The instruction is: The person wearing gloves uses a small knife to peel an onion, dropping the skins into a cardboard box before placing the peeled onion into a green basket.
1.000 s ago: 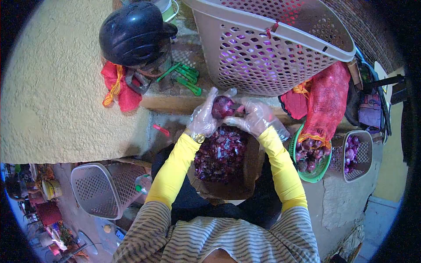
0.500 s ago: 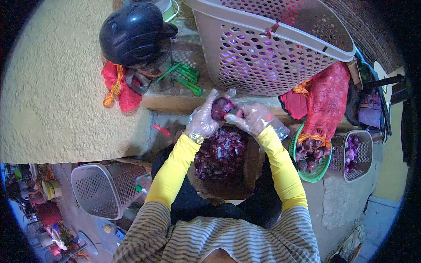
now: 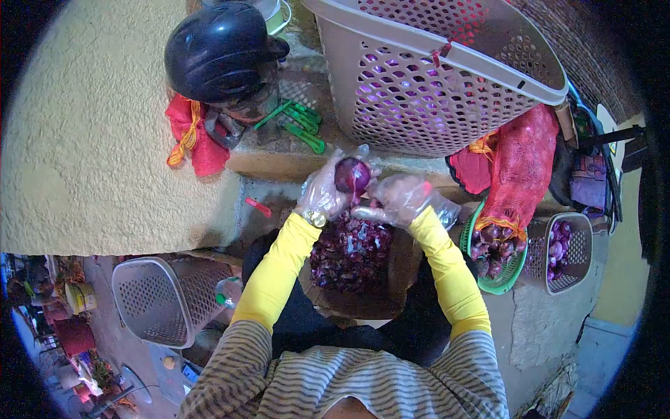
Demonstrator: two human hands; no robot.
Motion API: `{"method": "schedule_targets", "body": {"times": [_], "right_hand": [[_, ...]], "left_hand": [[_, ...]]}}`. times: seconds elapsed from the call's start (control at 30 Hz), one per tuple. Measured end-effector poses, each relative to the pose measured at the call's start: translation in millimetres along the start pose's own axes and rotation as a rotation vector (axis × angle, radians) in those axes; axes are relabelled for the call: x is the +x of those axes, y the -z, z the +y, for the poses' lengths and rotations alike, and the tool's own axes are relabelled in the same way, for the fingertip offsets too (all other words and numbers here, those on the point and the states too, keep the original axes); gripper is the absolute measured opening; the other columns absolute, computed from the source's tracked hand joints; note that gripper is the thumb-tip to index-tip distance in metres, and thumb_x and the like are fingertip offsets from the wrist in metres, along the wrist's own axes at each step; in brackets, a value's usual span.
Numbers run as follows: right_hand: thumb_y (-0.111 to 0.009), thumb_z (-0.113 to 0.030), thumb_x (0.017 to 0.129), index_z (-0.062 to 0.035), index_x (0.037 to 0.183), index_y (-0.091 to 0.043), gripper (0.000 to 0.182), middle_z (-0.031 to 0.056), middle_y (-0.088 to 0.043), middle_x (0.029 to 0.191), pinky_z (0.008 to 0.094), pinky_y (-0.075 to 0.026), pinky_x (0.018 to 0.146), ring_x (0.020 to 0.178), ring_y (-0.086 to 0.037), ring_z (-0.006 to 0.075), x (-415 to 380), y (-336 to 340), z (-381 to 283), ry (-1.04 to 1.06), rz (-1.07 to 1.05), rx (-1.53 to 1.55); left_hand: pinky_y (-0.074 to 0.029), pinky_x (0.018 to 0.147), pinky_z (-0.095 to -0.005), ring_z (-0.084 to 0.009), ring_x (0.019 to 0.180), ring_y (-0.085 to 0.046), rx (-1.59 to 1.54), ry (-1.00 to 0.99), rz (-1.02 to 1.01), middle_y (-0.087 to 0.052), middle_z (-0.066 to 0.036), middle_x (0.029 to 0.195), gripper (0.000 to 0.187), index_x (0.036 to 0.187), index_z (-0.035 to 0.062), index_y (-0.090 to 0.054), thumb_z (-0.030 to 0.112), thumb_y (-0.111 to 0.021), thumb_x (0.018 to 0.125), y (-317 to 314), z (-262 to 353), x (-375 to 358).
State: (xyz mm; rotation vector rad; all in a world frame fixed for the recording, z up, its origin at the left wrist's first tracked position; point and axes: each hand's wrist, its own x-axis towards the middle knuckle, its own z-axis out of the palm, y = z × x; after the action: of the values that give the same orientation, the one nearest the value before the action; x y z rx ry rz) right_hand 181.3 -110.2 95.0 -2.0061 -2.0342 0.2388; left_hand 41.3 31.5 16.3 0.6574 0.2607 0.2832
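Note:
A purple onion (image 3: 352, 175) sits in my left hand (image 3: 325, 190), whose gloved fingers wrap round it. Just to its right, my right hand (image 3: 400, 200) is closed, in a clear plastic glove, with thumb and fingers pressed together; what they hold is too small to make out. A thin strip of skin hangs from the onion's lower side between the hands. Below both hands, a box (image 3: 403, 279) between my knees holds dark purple onion peelings (image 3: 351, 255).
Above stands a large perforated basket (image 3: 426, 105) of onions. At the right are a red mesh sack (image 3: 520, 167), a green basket (image 3: 504, 285) and a smaller basket (image 3: 581, 255). A black helmet (image 3: 216, 52), green-handled tools (image 3: 304, 129) and a grey basket (image 3: 150, 300) lie left.
My right hand has moved down and away from the onion, pulling a strip of skin. More of the onion's surface shows in my left hand. The view has shifted slightly.

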Motion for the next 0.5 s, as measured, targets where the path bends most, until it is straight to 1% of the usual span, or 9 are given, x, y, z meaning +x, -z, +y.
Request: {"method": "schedule_targets", "body": {"times": [0.03, 0.1, 0.13, 0.17, 0.23, 0.27, 0.4, 0.47, 0.5], "right_hand": [[-0.061, -0.069, 0.086, -0.0132, 0.078, -0.070, 0.057, 0.0089, -0.067, 0.069, 0.0447, -0.053, 0.062, 0.067, -0.068, 0.0305, 0.2, -0.8, -3.9, 0.046, -0.020, 0.023], [-0.060, -0.070, 0.086, -0.0144, 0.078, -0.070, 0.057, 0.0095, -0.066, 0.069, 0.0450, -0.053, 0.063, 0.068, -0.068, 0.0307, 1.2, -0.8, -11.1, 0.040, -0.125, -0.015], [-0.057, -0.074, 0.085, -0.0147, 0.077, -0.070, 0.061, 0.0102, -0.067, 0.071, 0.0464, -0.053, 0.066, 0.072, -0.069, 0.0315, 0.9, -1.5, -16.7, 0.054, -0.233, -0.017], [-0.054, -0.077, 0.084, -0.0151, 0.076, -0.071, 0.065, 0.0108, -0.068, 0.074, 0.0479, -0.054, 0.068, 0.076, -0.069, 0.0323, -0.4, -2.4, -21.0, 0.070, -0.341, -0.018], [-0.053, -0.079, 0.084, -0.0154, 0.076, -0.071, 0.066, 0.0117, -0.068, 0.073, 0.0489, -0.054, 0.068, 0.074, -0.069, 0.0340, -2.5, -15.9, -18.3, 0.136, -0.265, 0.039], [-0.054, -0.079, 0.082, -0.0153, 0.076, -0.071, 0.067, 0.0117, -0.067, 0.071, 0.0488, -0.053, 0.065, 0.070, -0.068, 0.0337, -2.7, -18.5, -15.8, 0.149, -0.270, 0.072], [-0.057, -0.081, 0.079, -0.0155, 0.076, -0.072, 0.067, 0.0116, -0.068, 0.071, 0.0483, -0.053, 0.062, 0.065, -0.067, 0.0338, -5.9, -14.8, -10.1, 0.138, -0.127, 0.035], [-0.057, -0.083, 0.077, -0.0167, 0.079, -0.072, 0.068, 0.0120, -0.068, 0.072, 0.0487, -0.054, 0.063, 0.067, -0.068, 0.0347, -2.3, -5.3, -14.6, 0.081, -0.205, -0.002], [-0.057, -0.085, 0.075, -0.0180, 0.081, -0.072, 0.069, 0.0123, -0.069, 0.073, 0.0492, -0.054, 0.064, 0.068, -0.069, 0.0355, -0.2, -2.2, -16.4, 0.025, -0.282, -0.038]], "left_hand": [[-0.045, 0.107, -0.0528, -0.0404, 0.136, -0.049, -0.001, 0.000, 0.001, -0.049, -0.023, 0.149, 0.053, 0.150, 0.0078, -0.040, 0.041, -0.040, 0.108, -3.3, 3.7, 0.3], [-0.044, 0.107, -0.0577, -0.0442, 0.136, -0.048, -0.471, 0.094, 0.045, -0.045, -0.024, 0.151, 0.051, 0.149, 0.0085, -0.041, 0.039, -0.036, 0.109, -8.9, 12.5, -0.4], [-0.054, 0.097, -0.0504, -0.0435, 0.127, -0.056, -0.436, 0.031, -0.058, -0.047, -0.024, 0.149, 0.058, 0.147, 0.0014, -0.041, 0.043, -0.027, 0.110, -3.5, 14.0, 0.7], [-0.054, 0.097, -0.0504, -0.0435, 0.127, -0.056, -0.435, 0.028, -0.057, -0.047, -0.024, 0.149, 0.058, 0.147, 0.0014, -0.041, 0.043, -0.027, 0.110, 1.9, 15.0, 0.2], [-0.053, 0.098, -0.0523, -0.0426, 0.128, -0.056, -0.425, -0.001, -0.058, -0.048, -0.024, 0.148, 0.054, 0.147, 0.0016, -0.041, 0.039, -0.026, 0.110, 3.8, 19.2, -2.5], [-0.053, 0.098, -0.0531, -0.0427, 0.128, -0.056, -0.095, -0.078, 0.125, -0.049, -0.023, 0.148, 0.052, 0.147, 0.0015, -0.041, 0.036, -0.027, 0.110, -24.5, 28.7, -12.5], [-0.050, 0.104, -0.0540, -0.0415, 0.130, -0.054, 0.208, -0.230, 0.101, -0.050, -0.024, 0.147, 0.050, 0.145, -0.0008, -0.043, 0.033, -0.031, 0.109, -17.3, 19.5, -7.3], [-0.035, 0.115, -0.0601, -0.0460, 0.137, -0.045, -0.373, -0.060, 0.019, -0.042, -0.025, 0.153, 0.051, 0.147, -0.0002, -0.039, 0.029, -0.042, 0.105, -12.0, 22.2, 2.5], [-0.035, 0.115, -0.0601, -0.0460, 0.137, -0.045, -0.373, -0.060, 0.019, -0.042, -0.025, 0.153, 0.051, 0.147, -0.0002, -0.039, 0.029, -0.042, 0.105, -9.7, 21.2, 2.8]]}}
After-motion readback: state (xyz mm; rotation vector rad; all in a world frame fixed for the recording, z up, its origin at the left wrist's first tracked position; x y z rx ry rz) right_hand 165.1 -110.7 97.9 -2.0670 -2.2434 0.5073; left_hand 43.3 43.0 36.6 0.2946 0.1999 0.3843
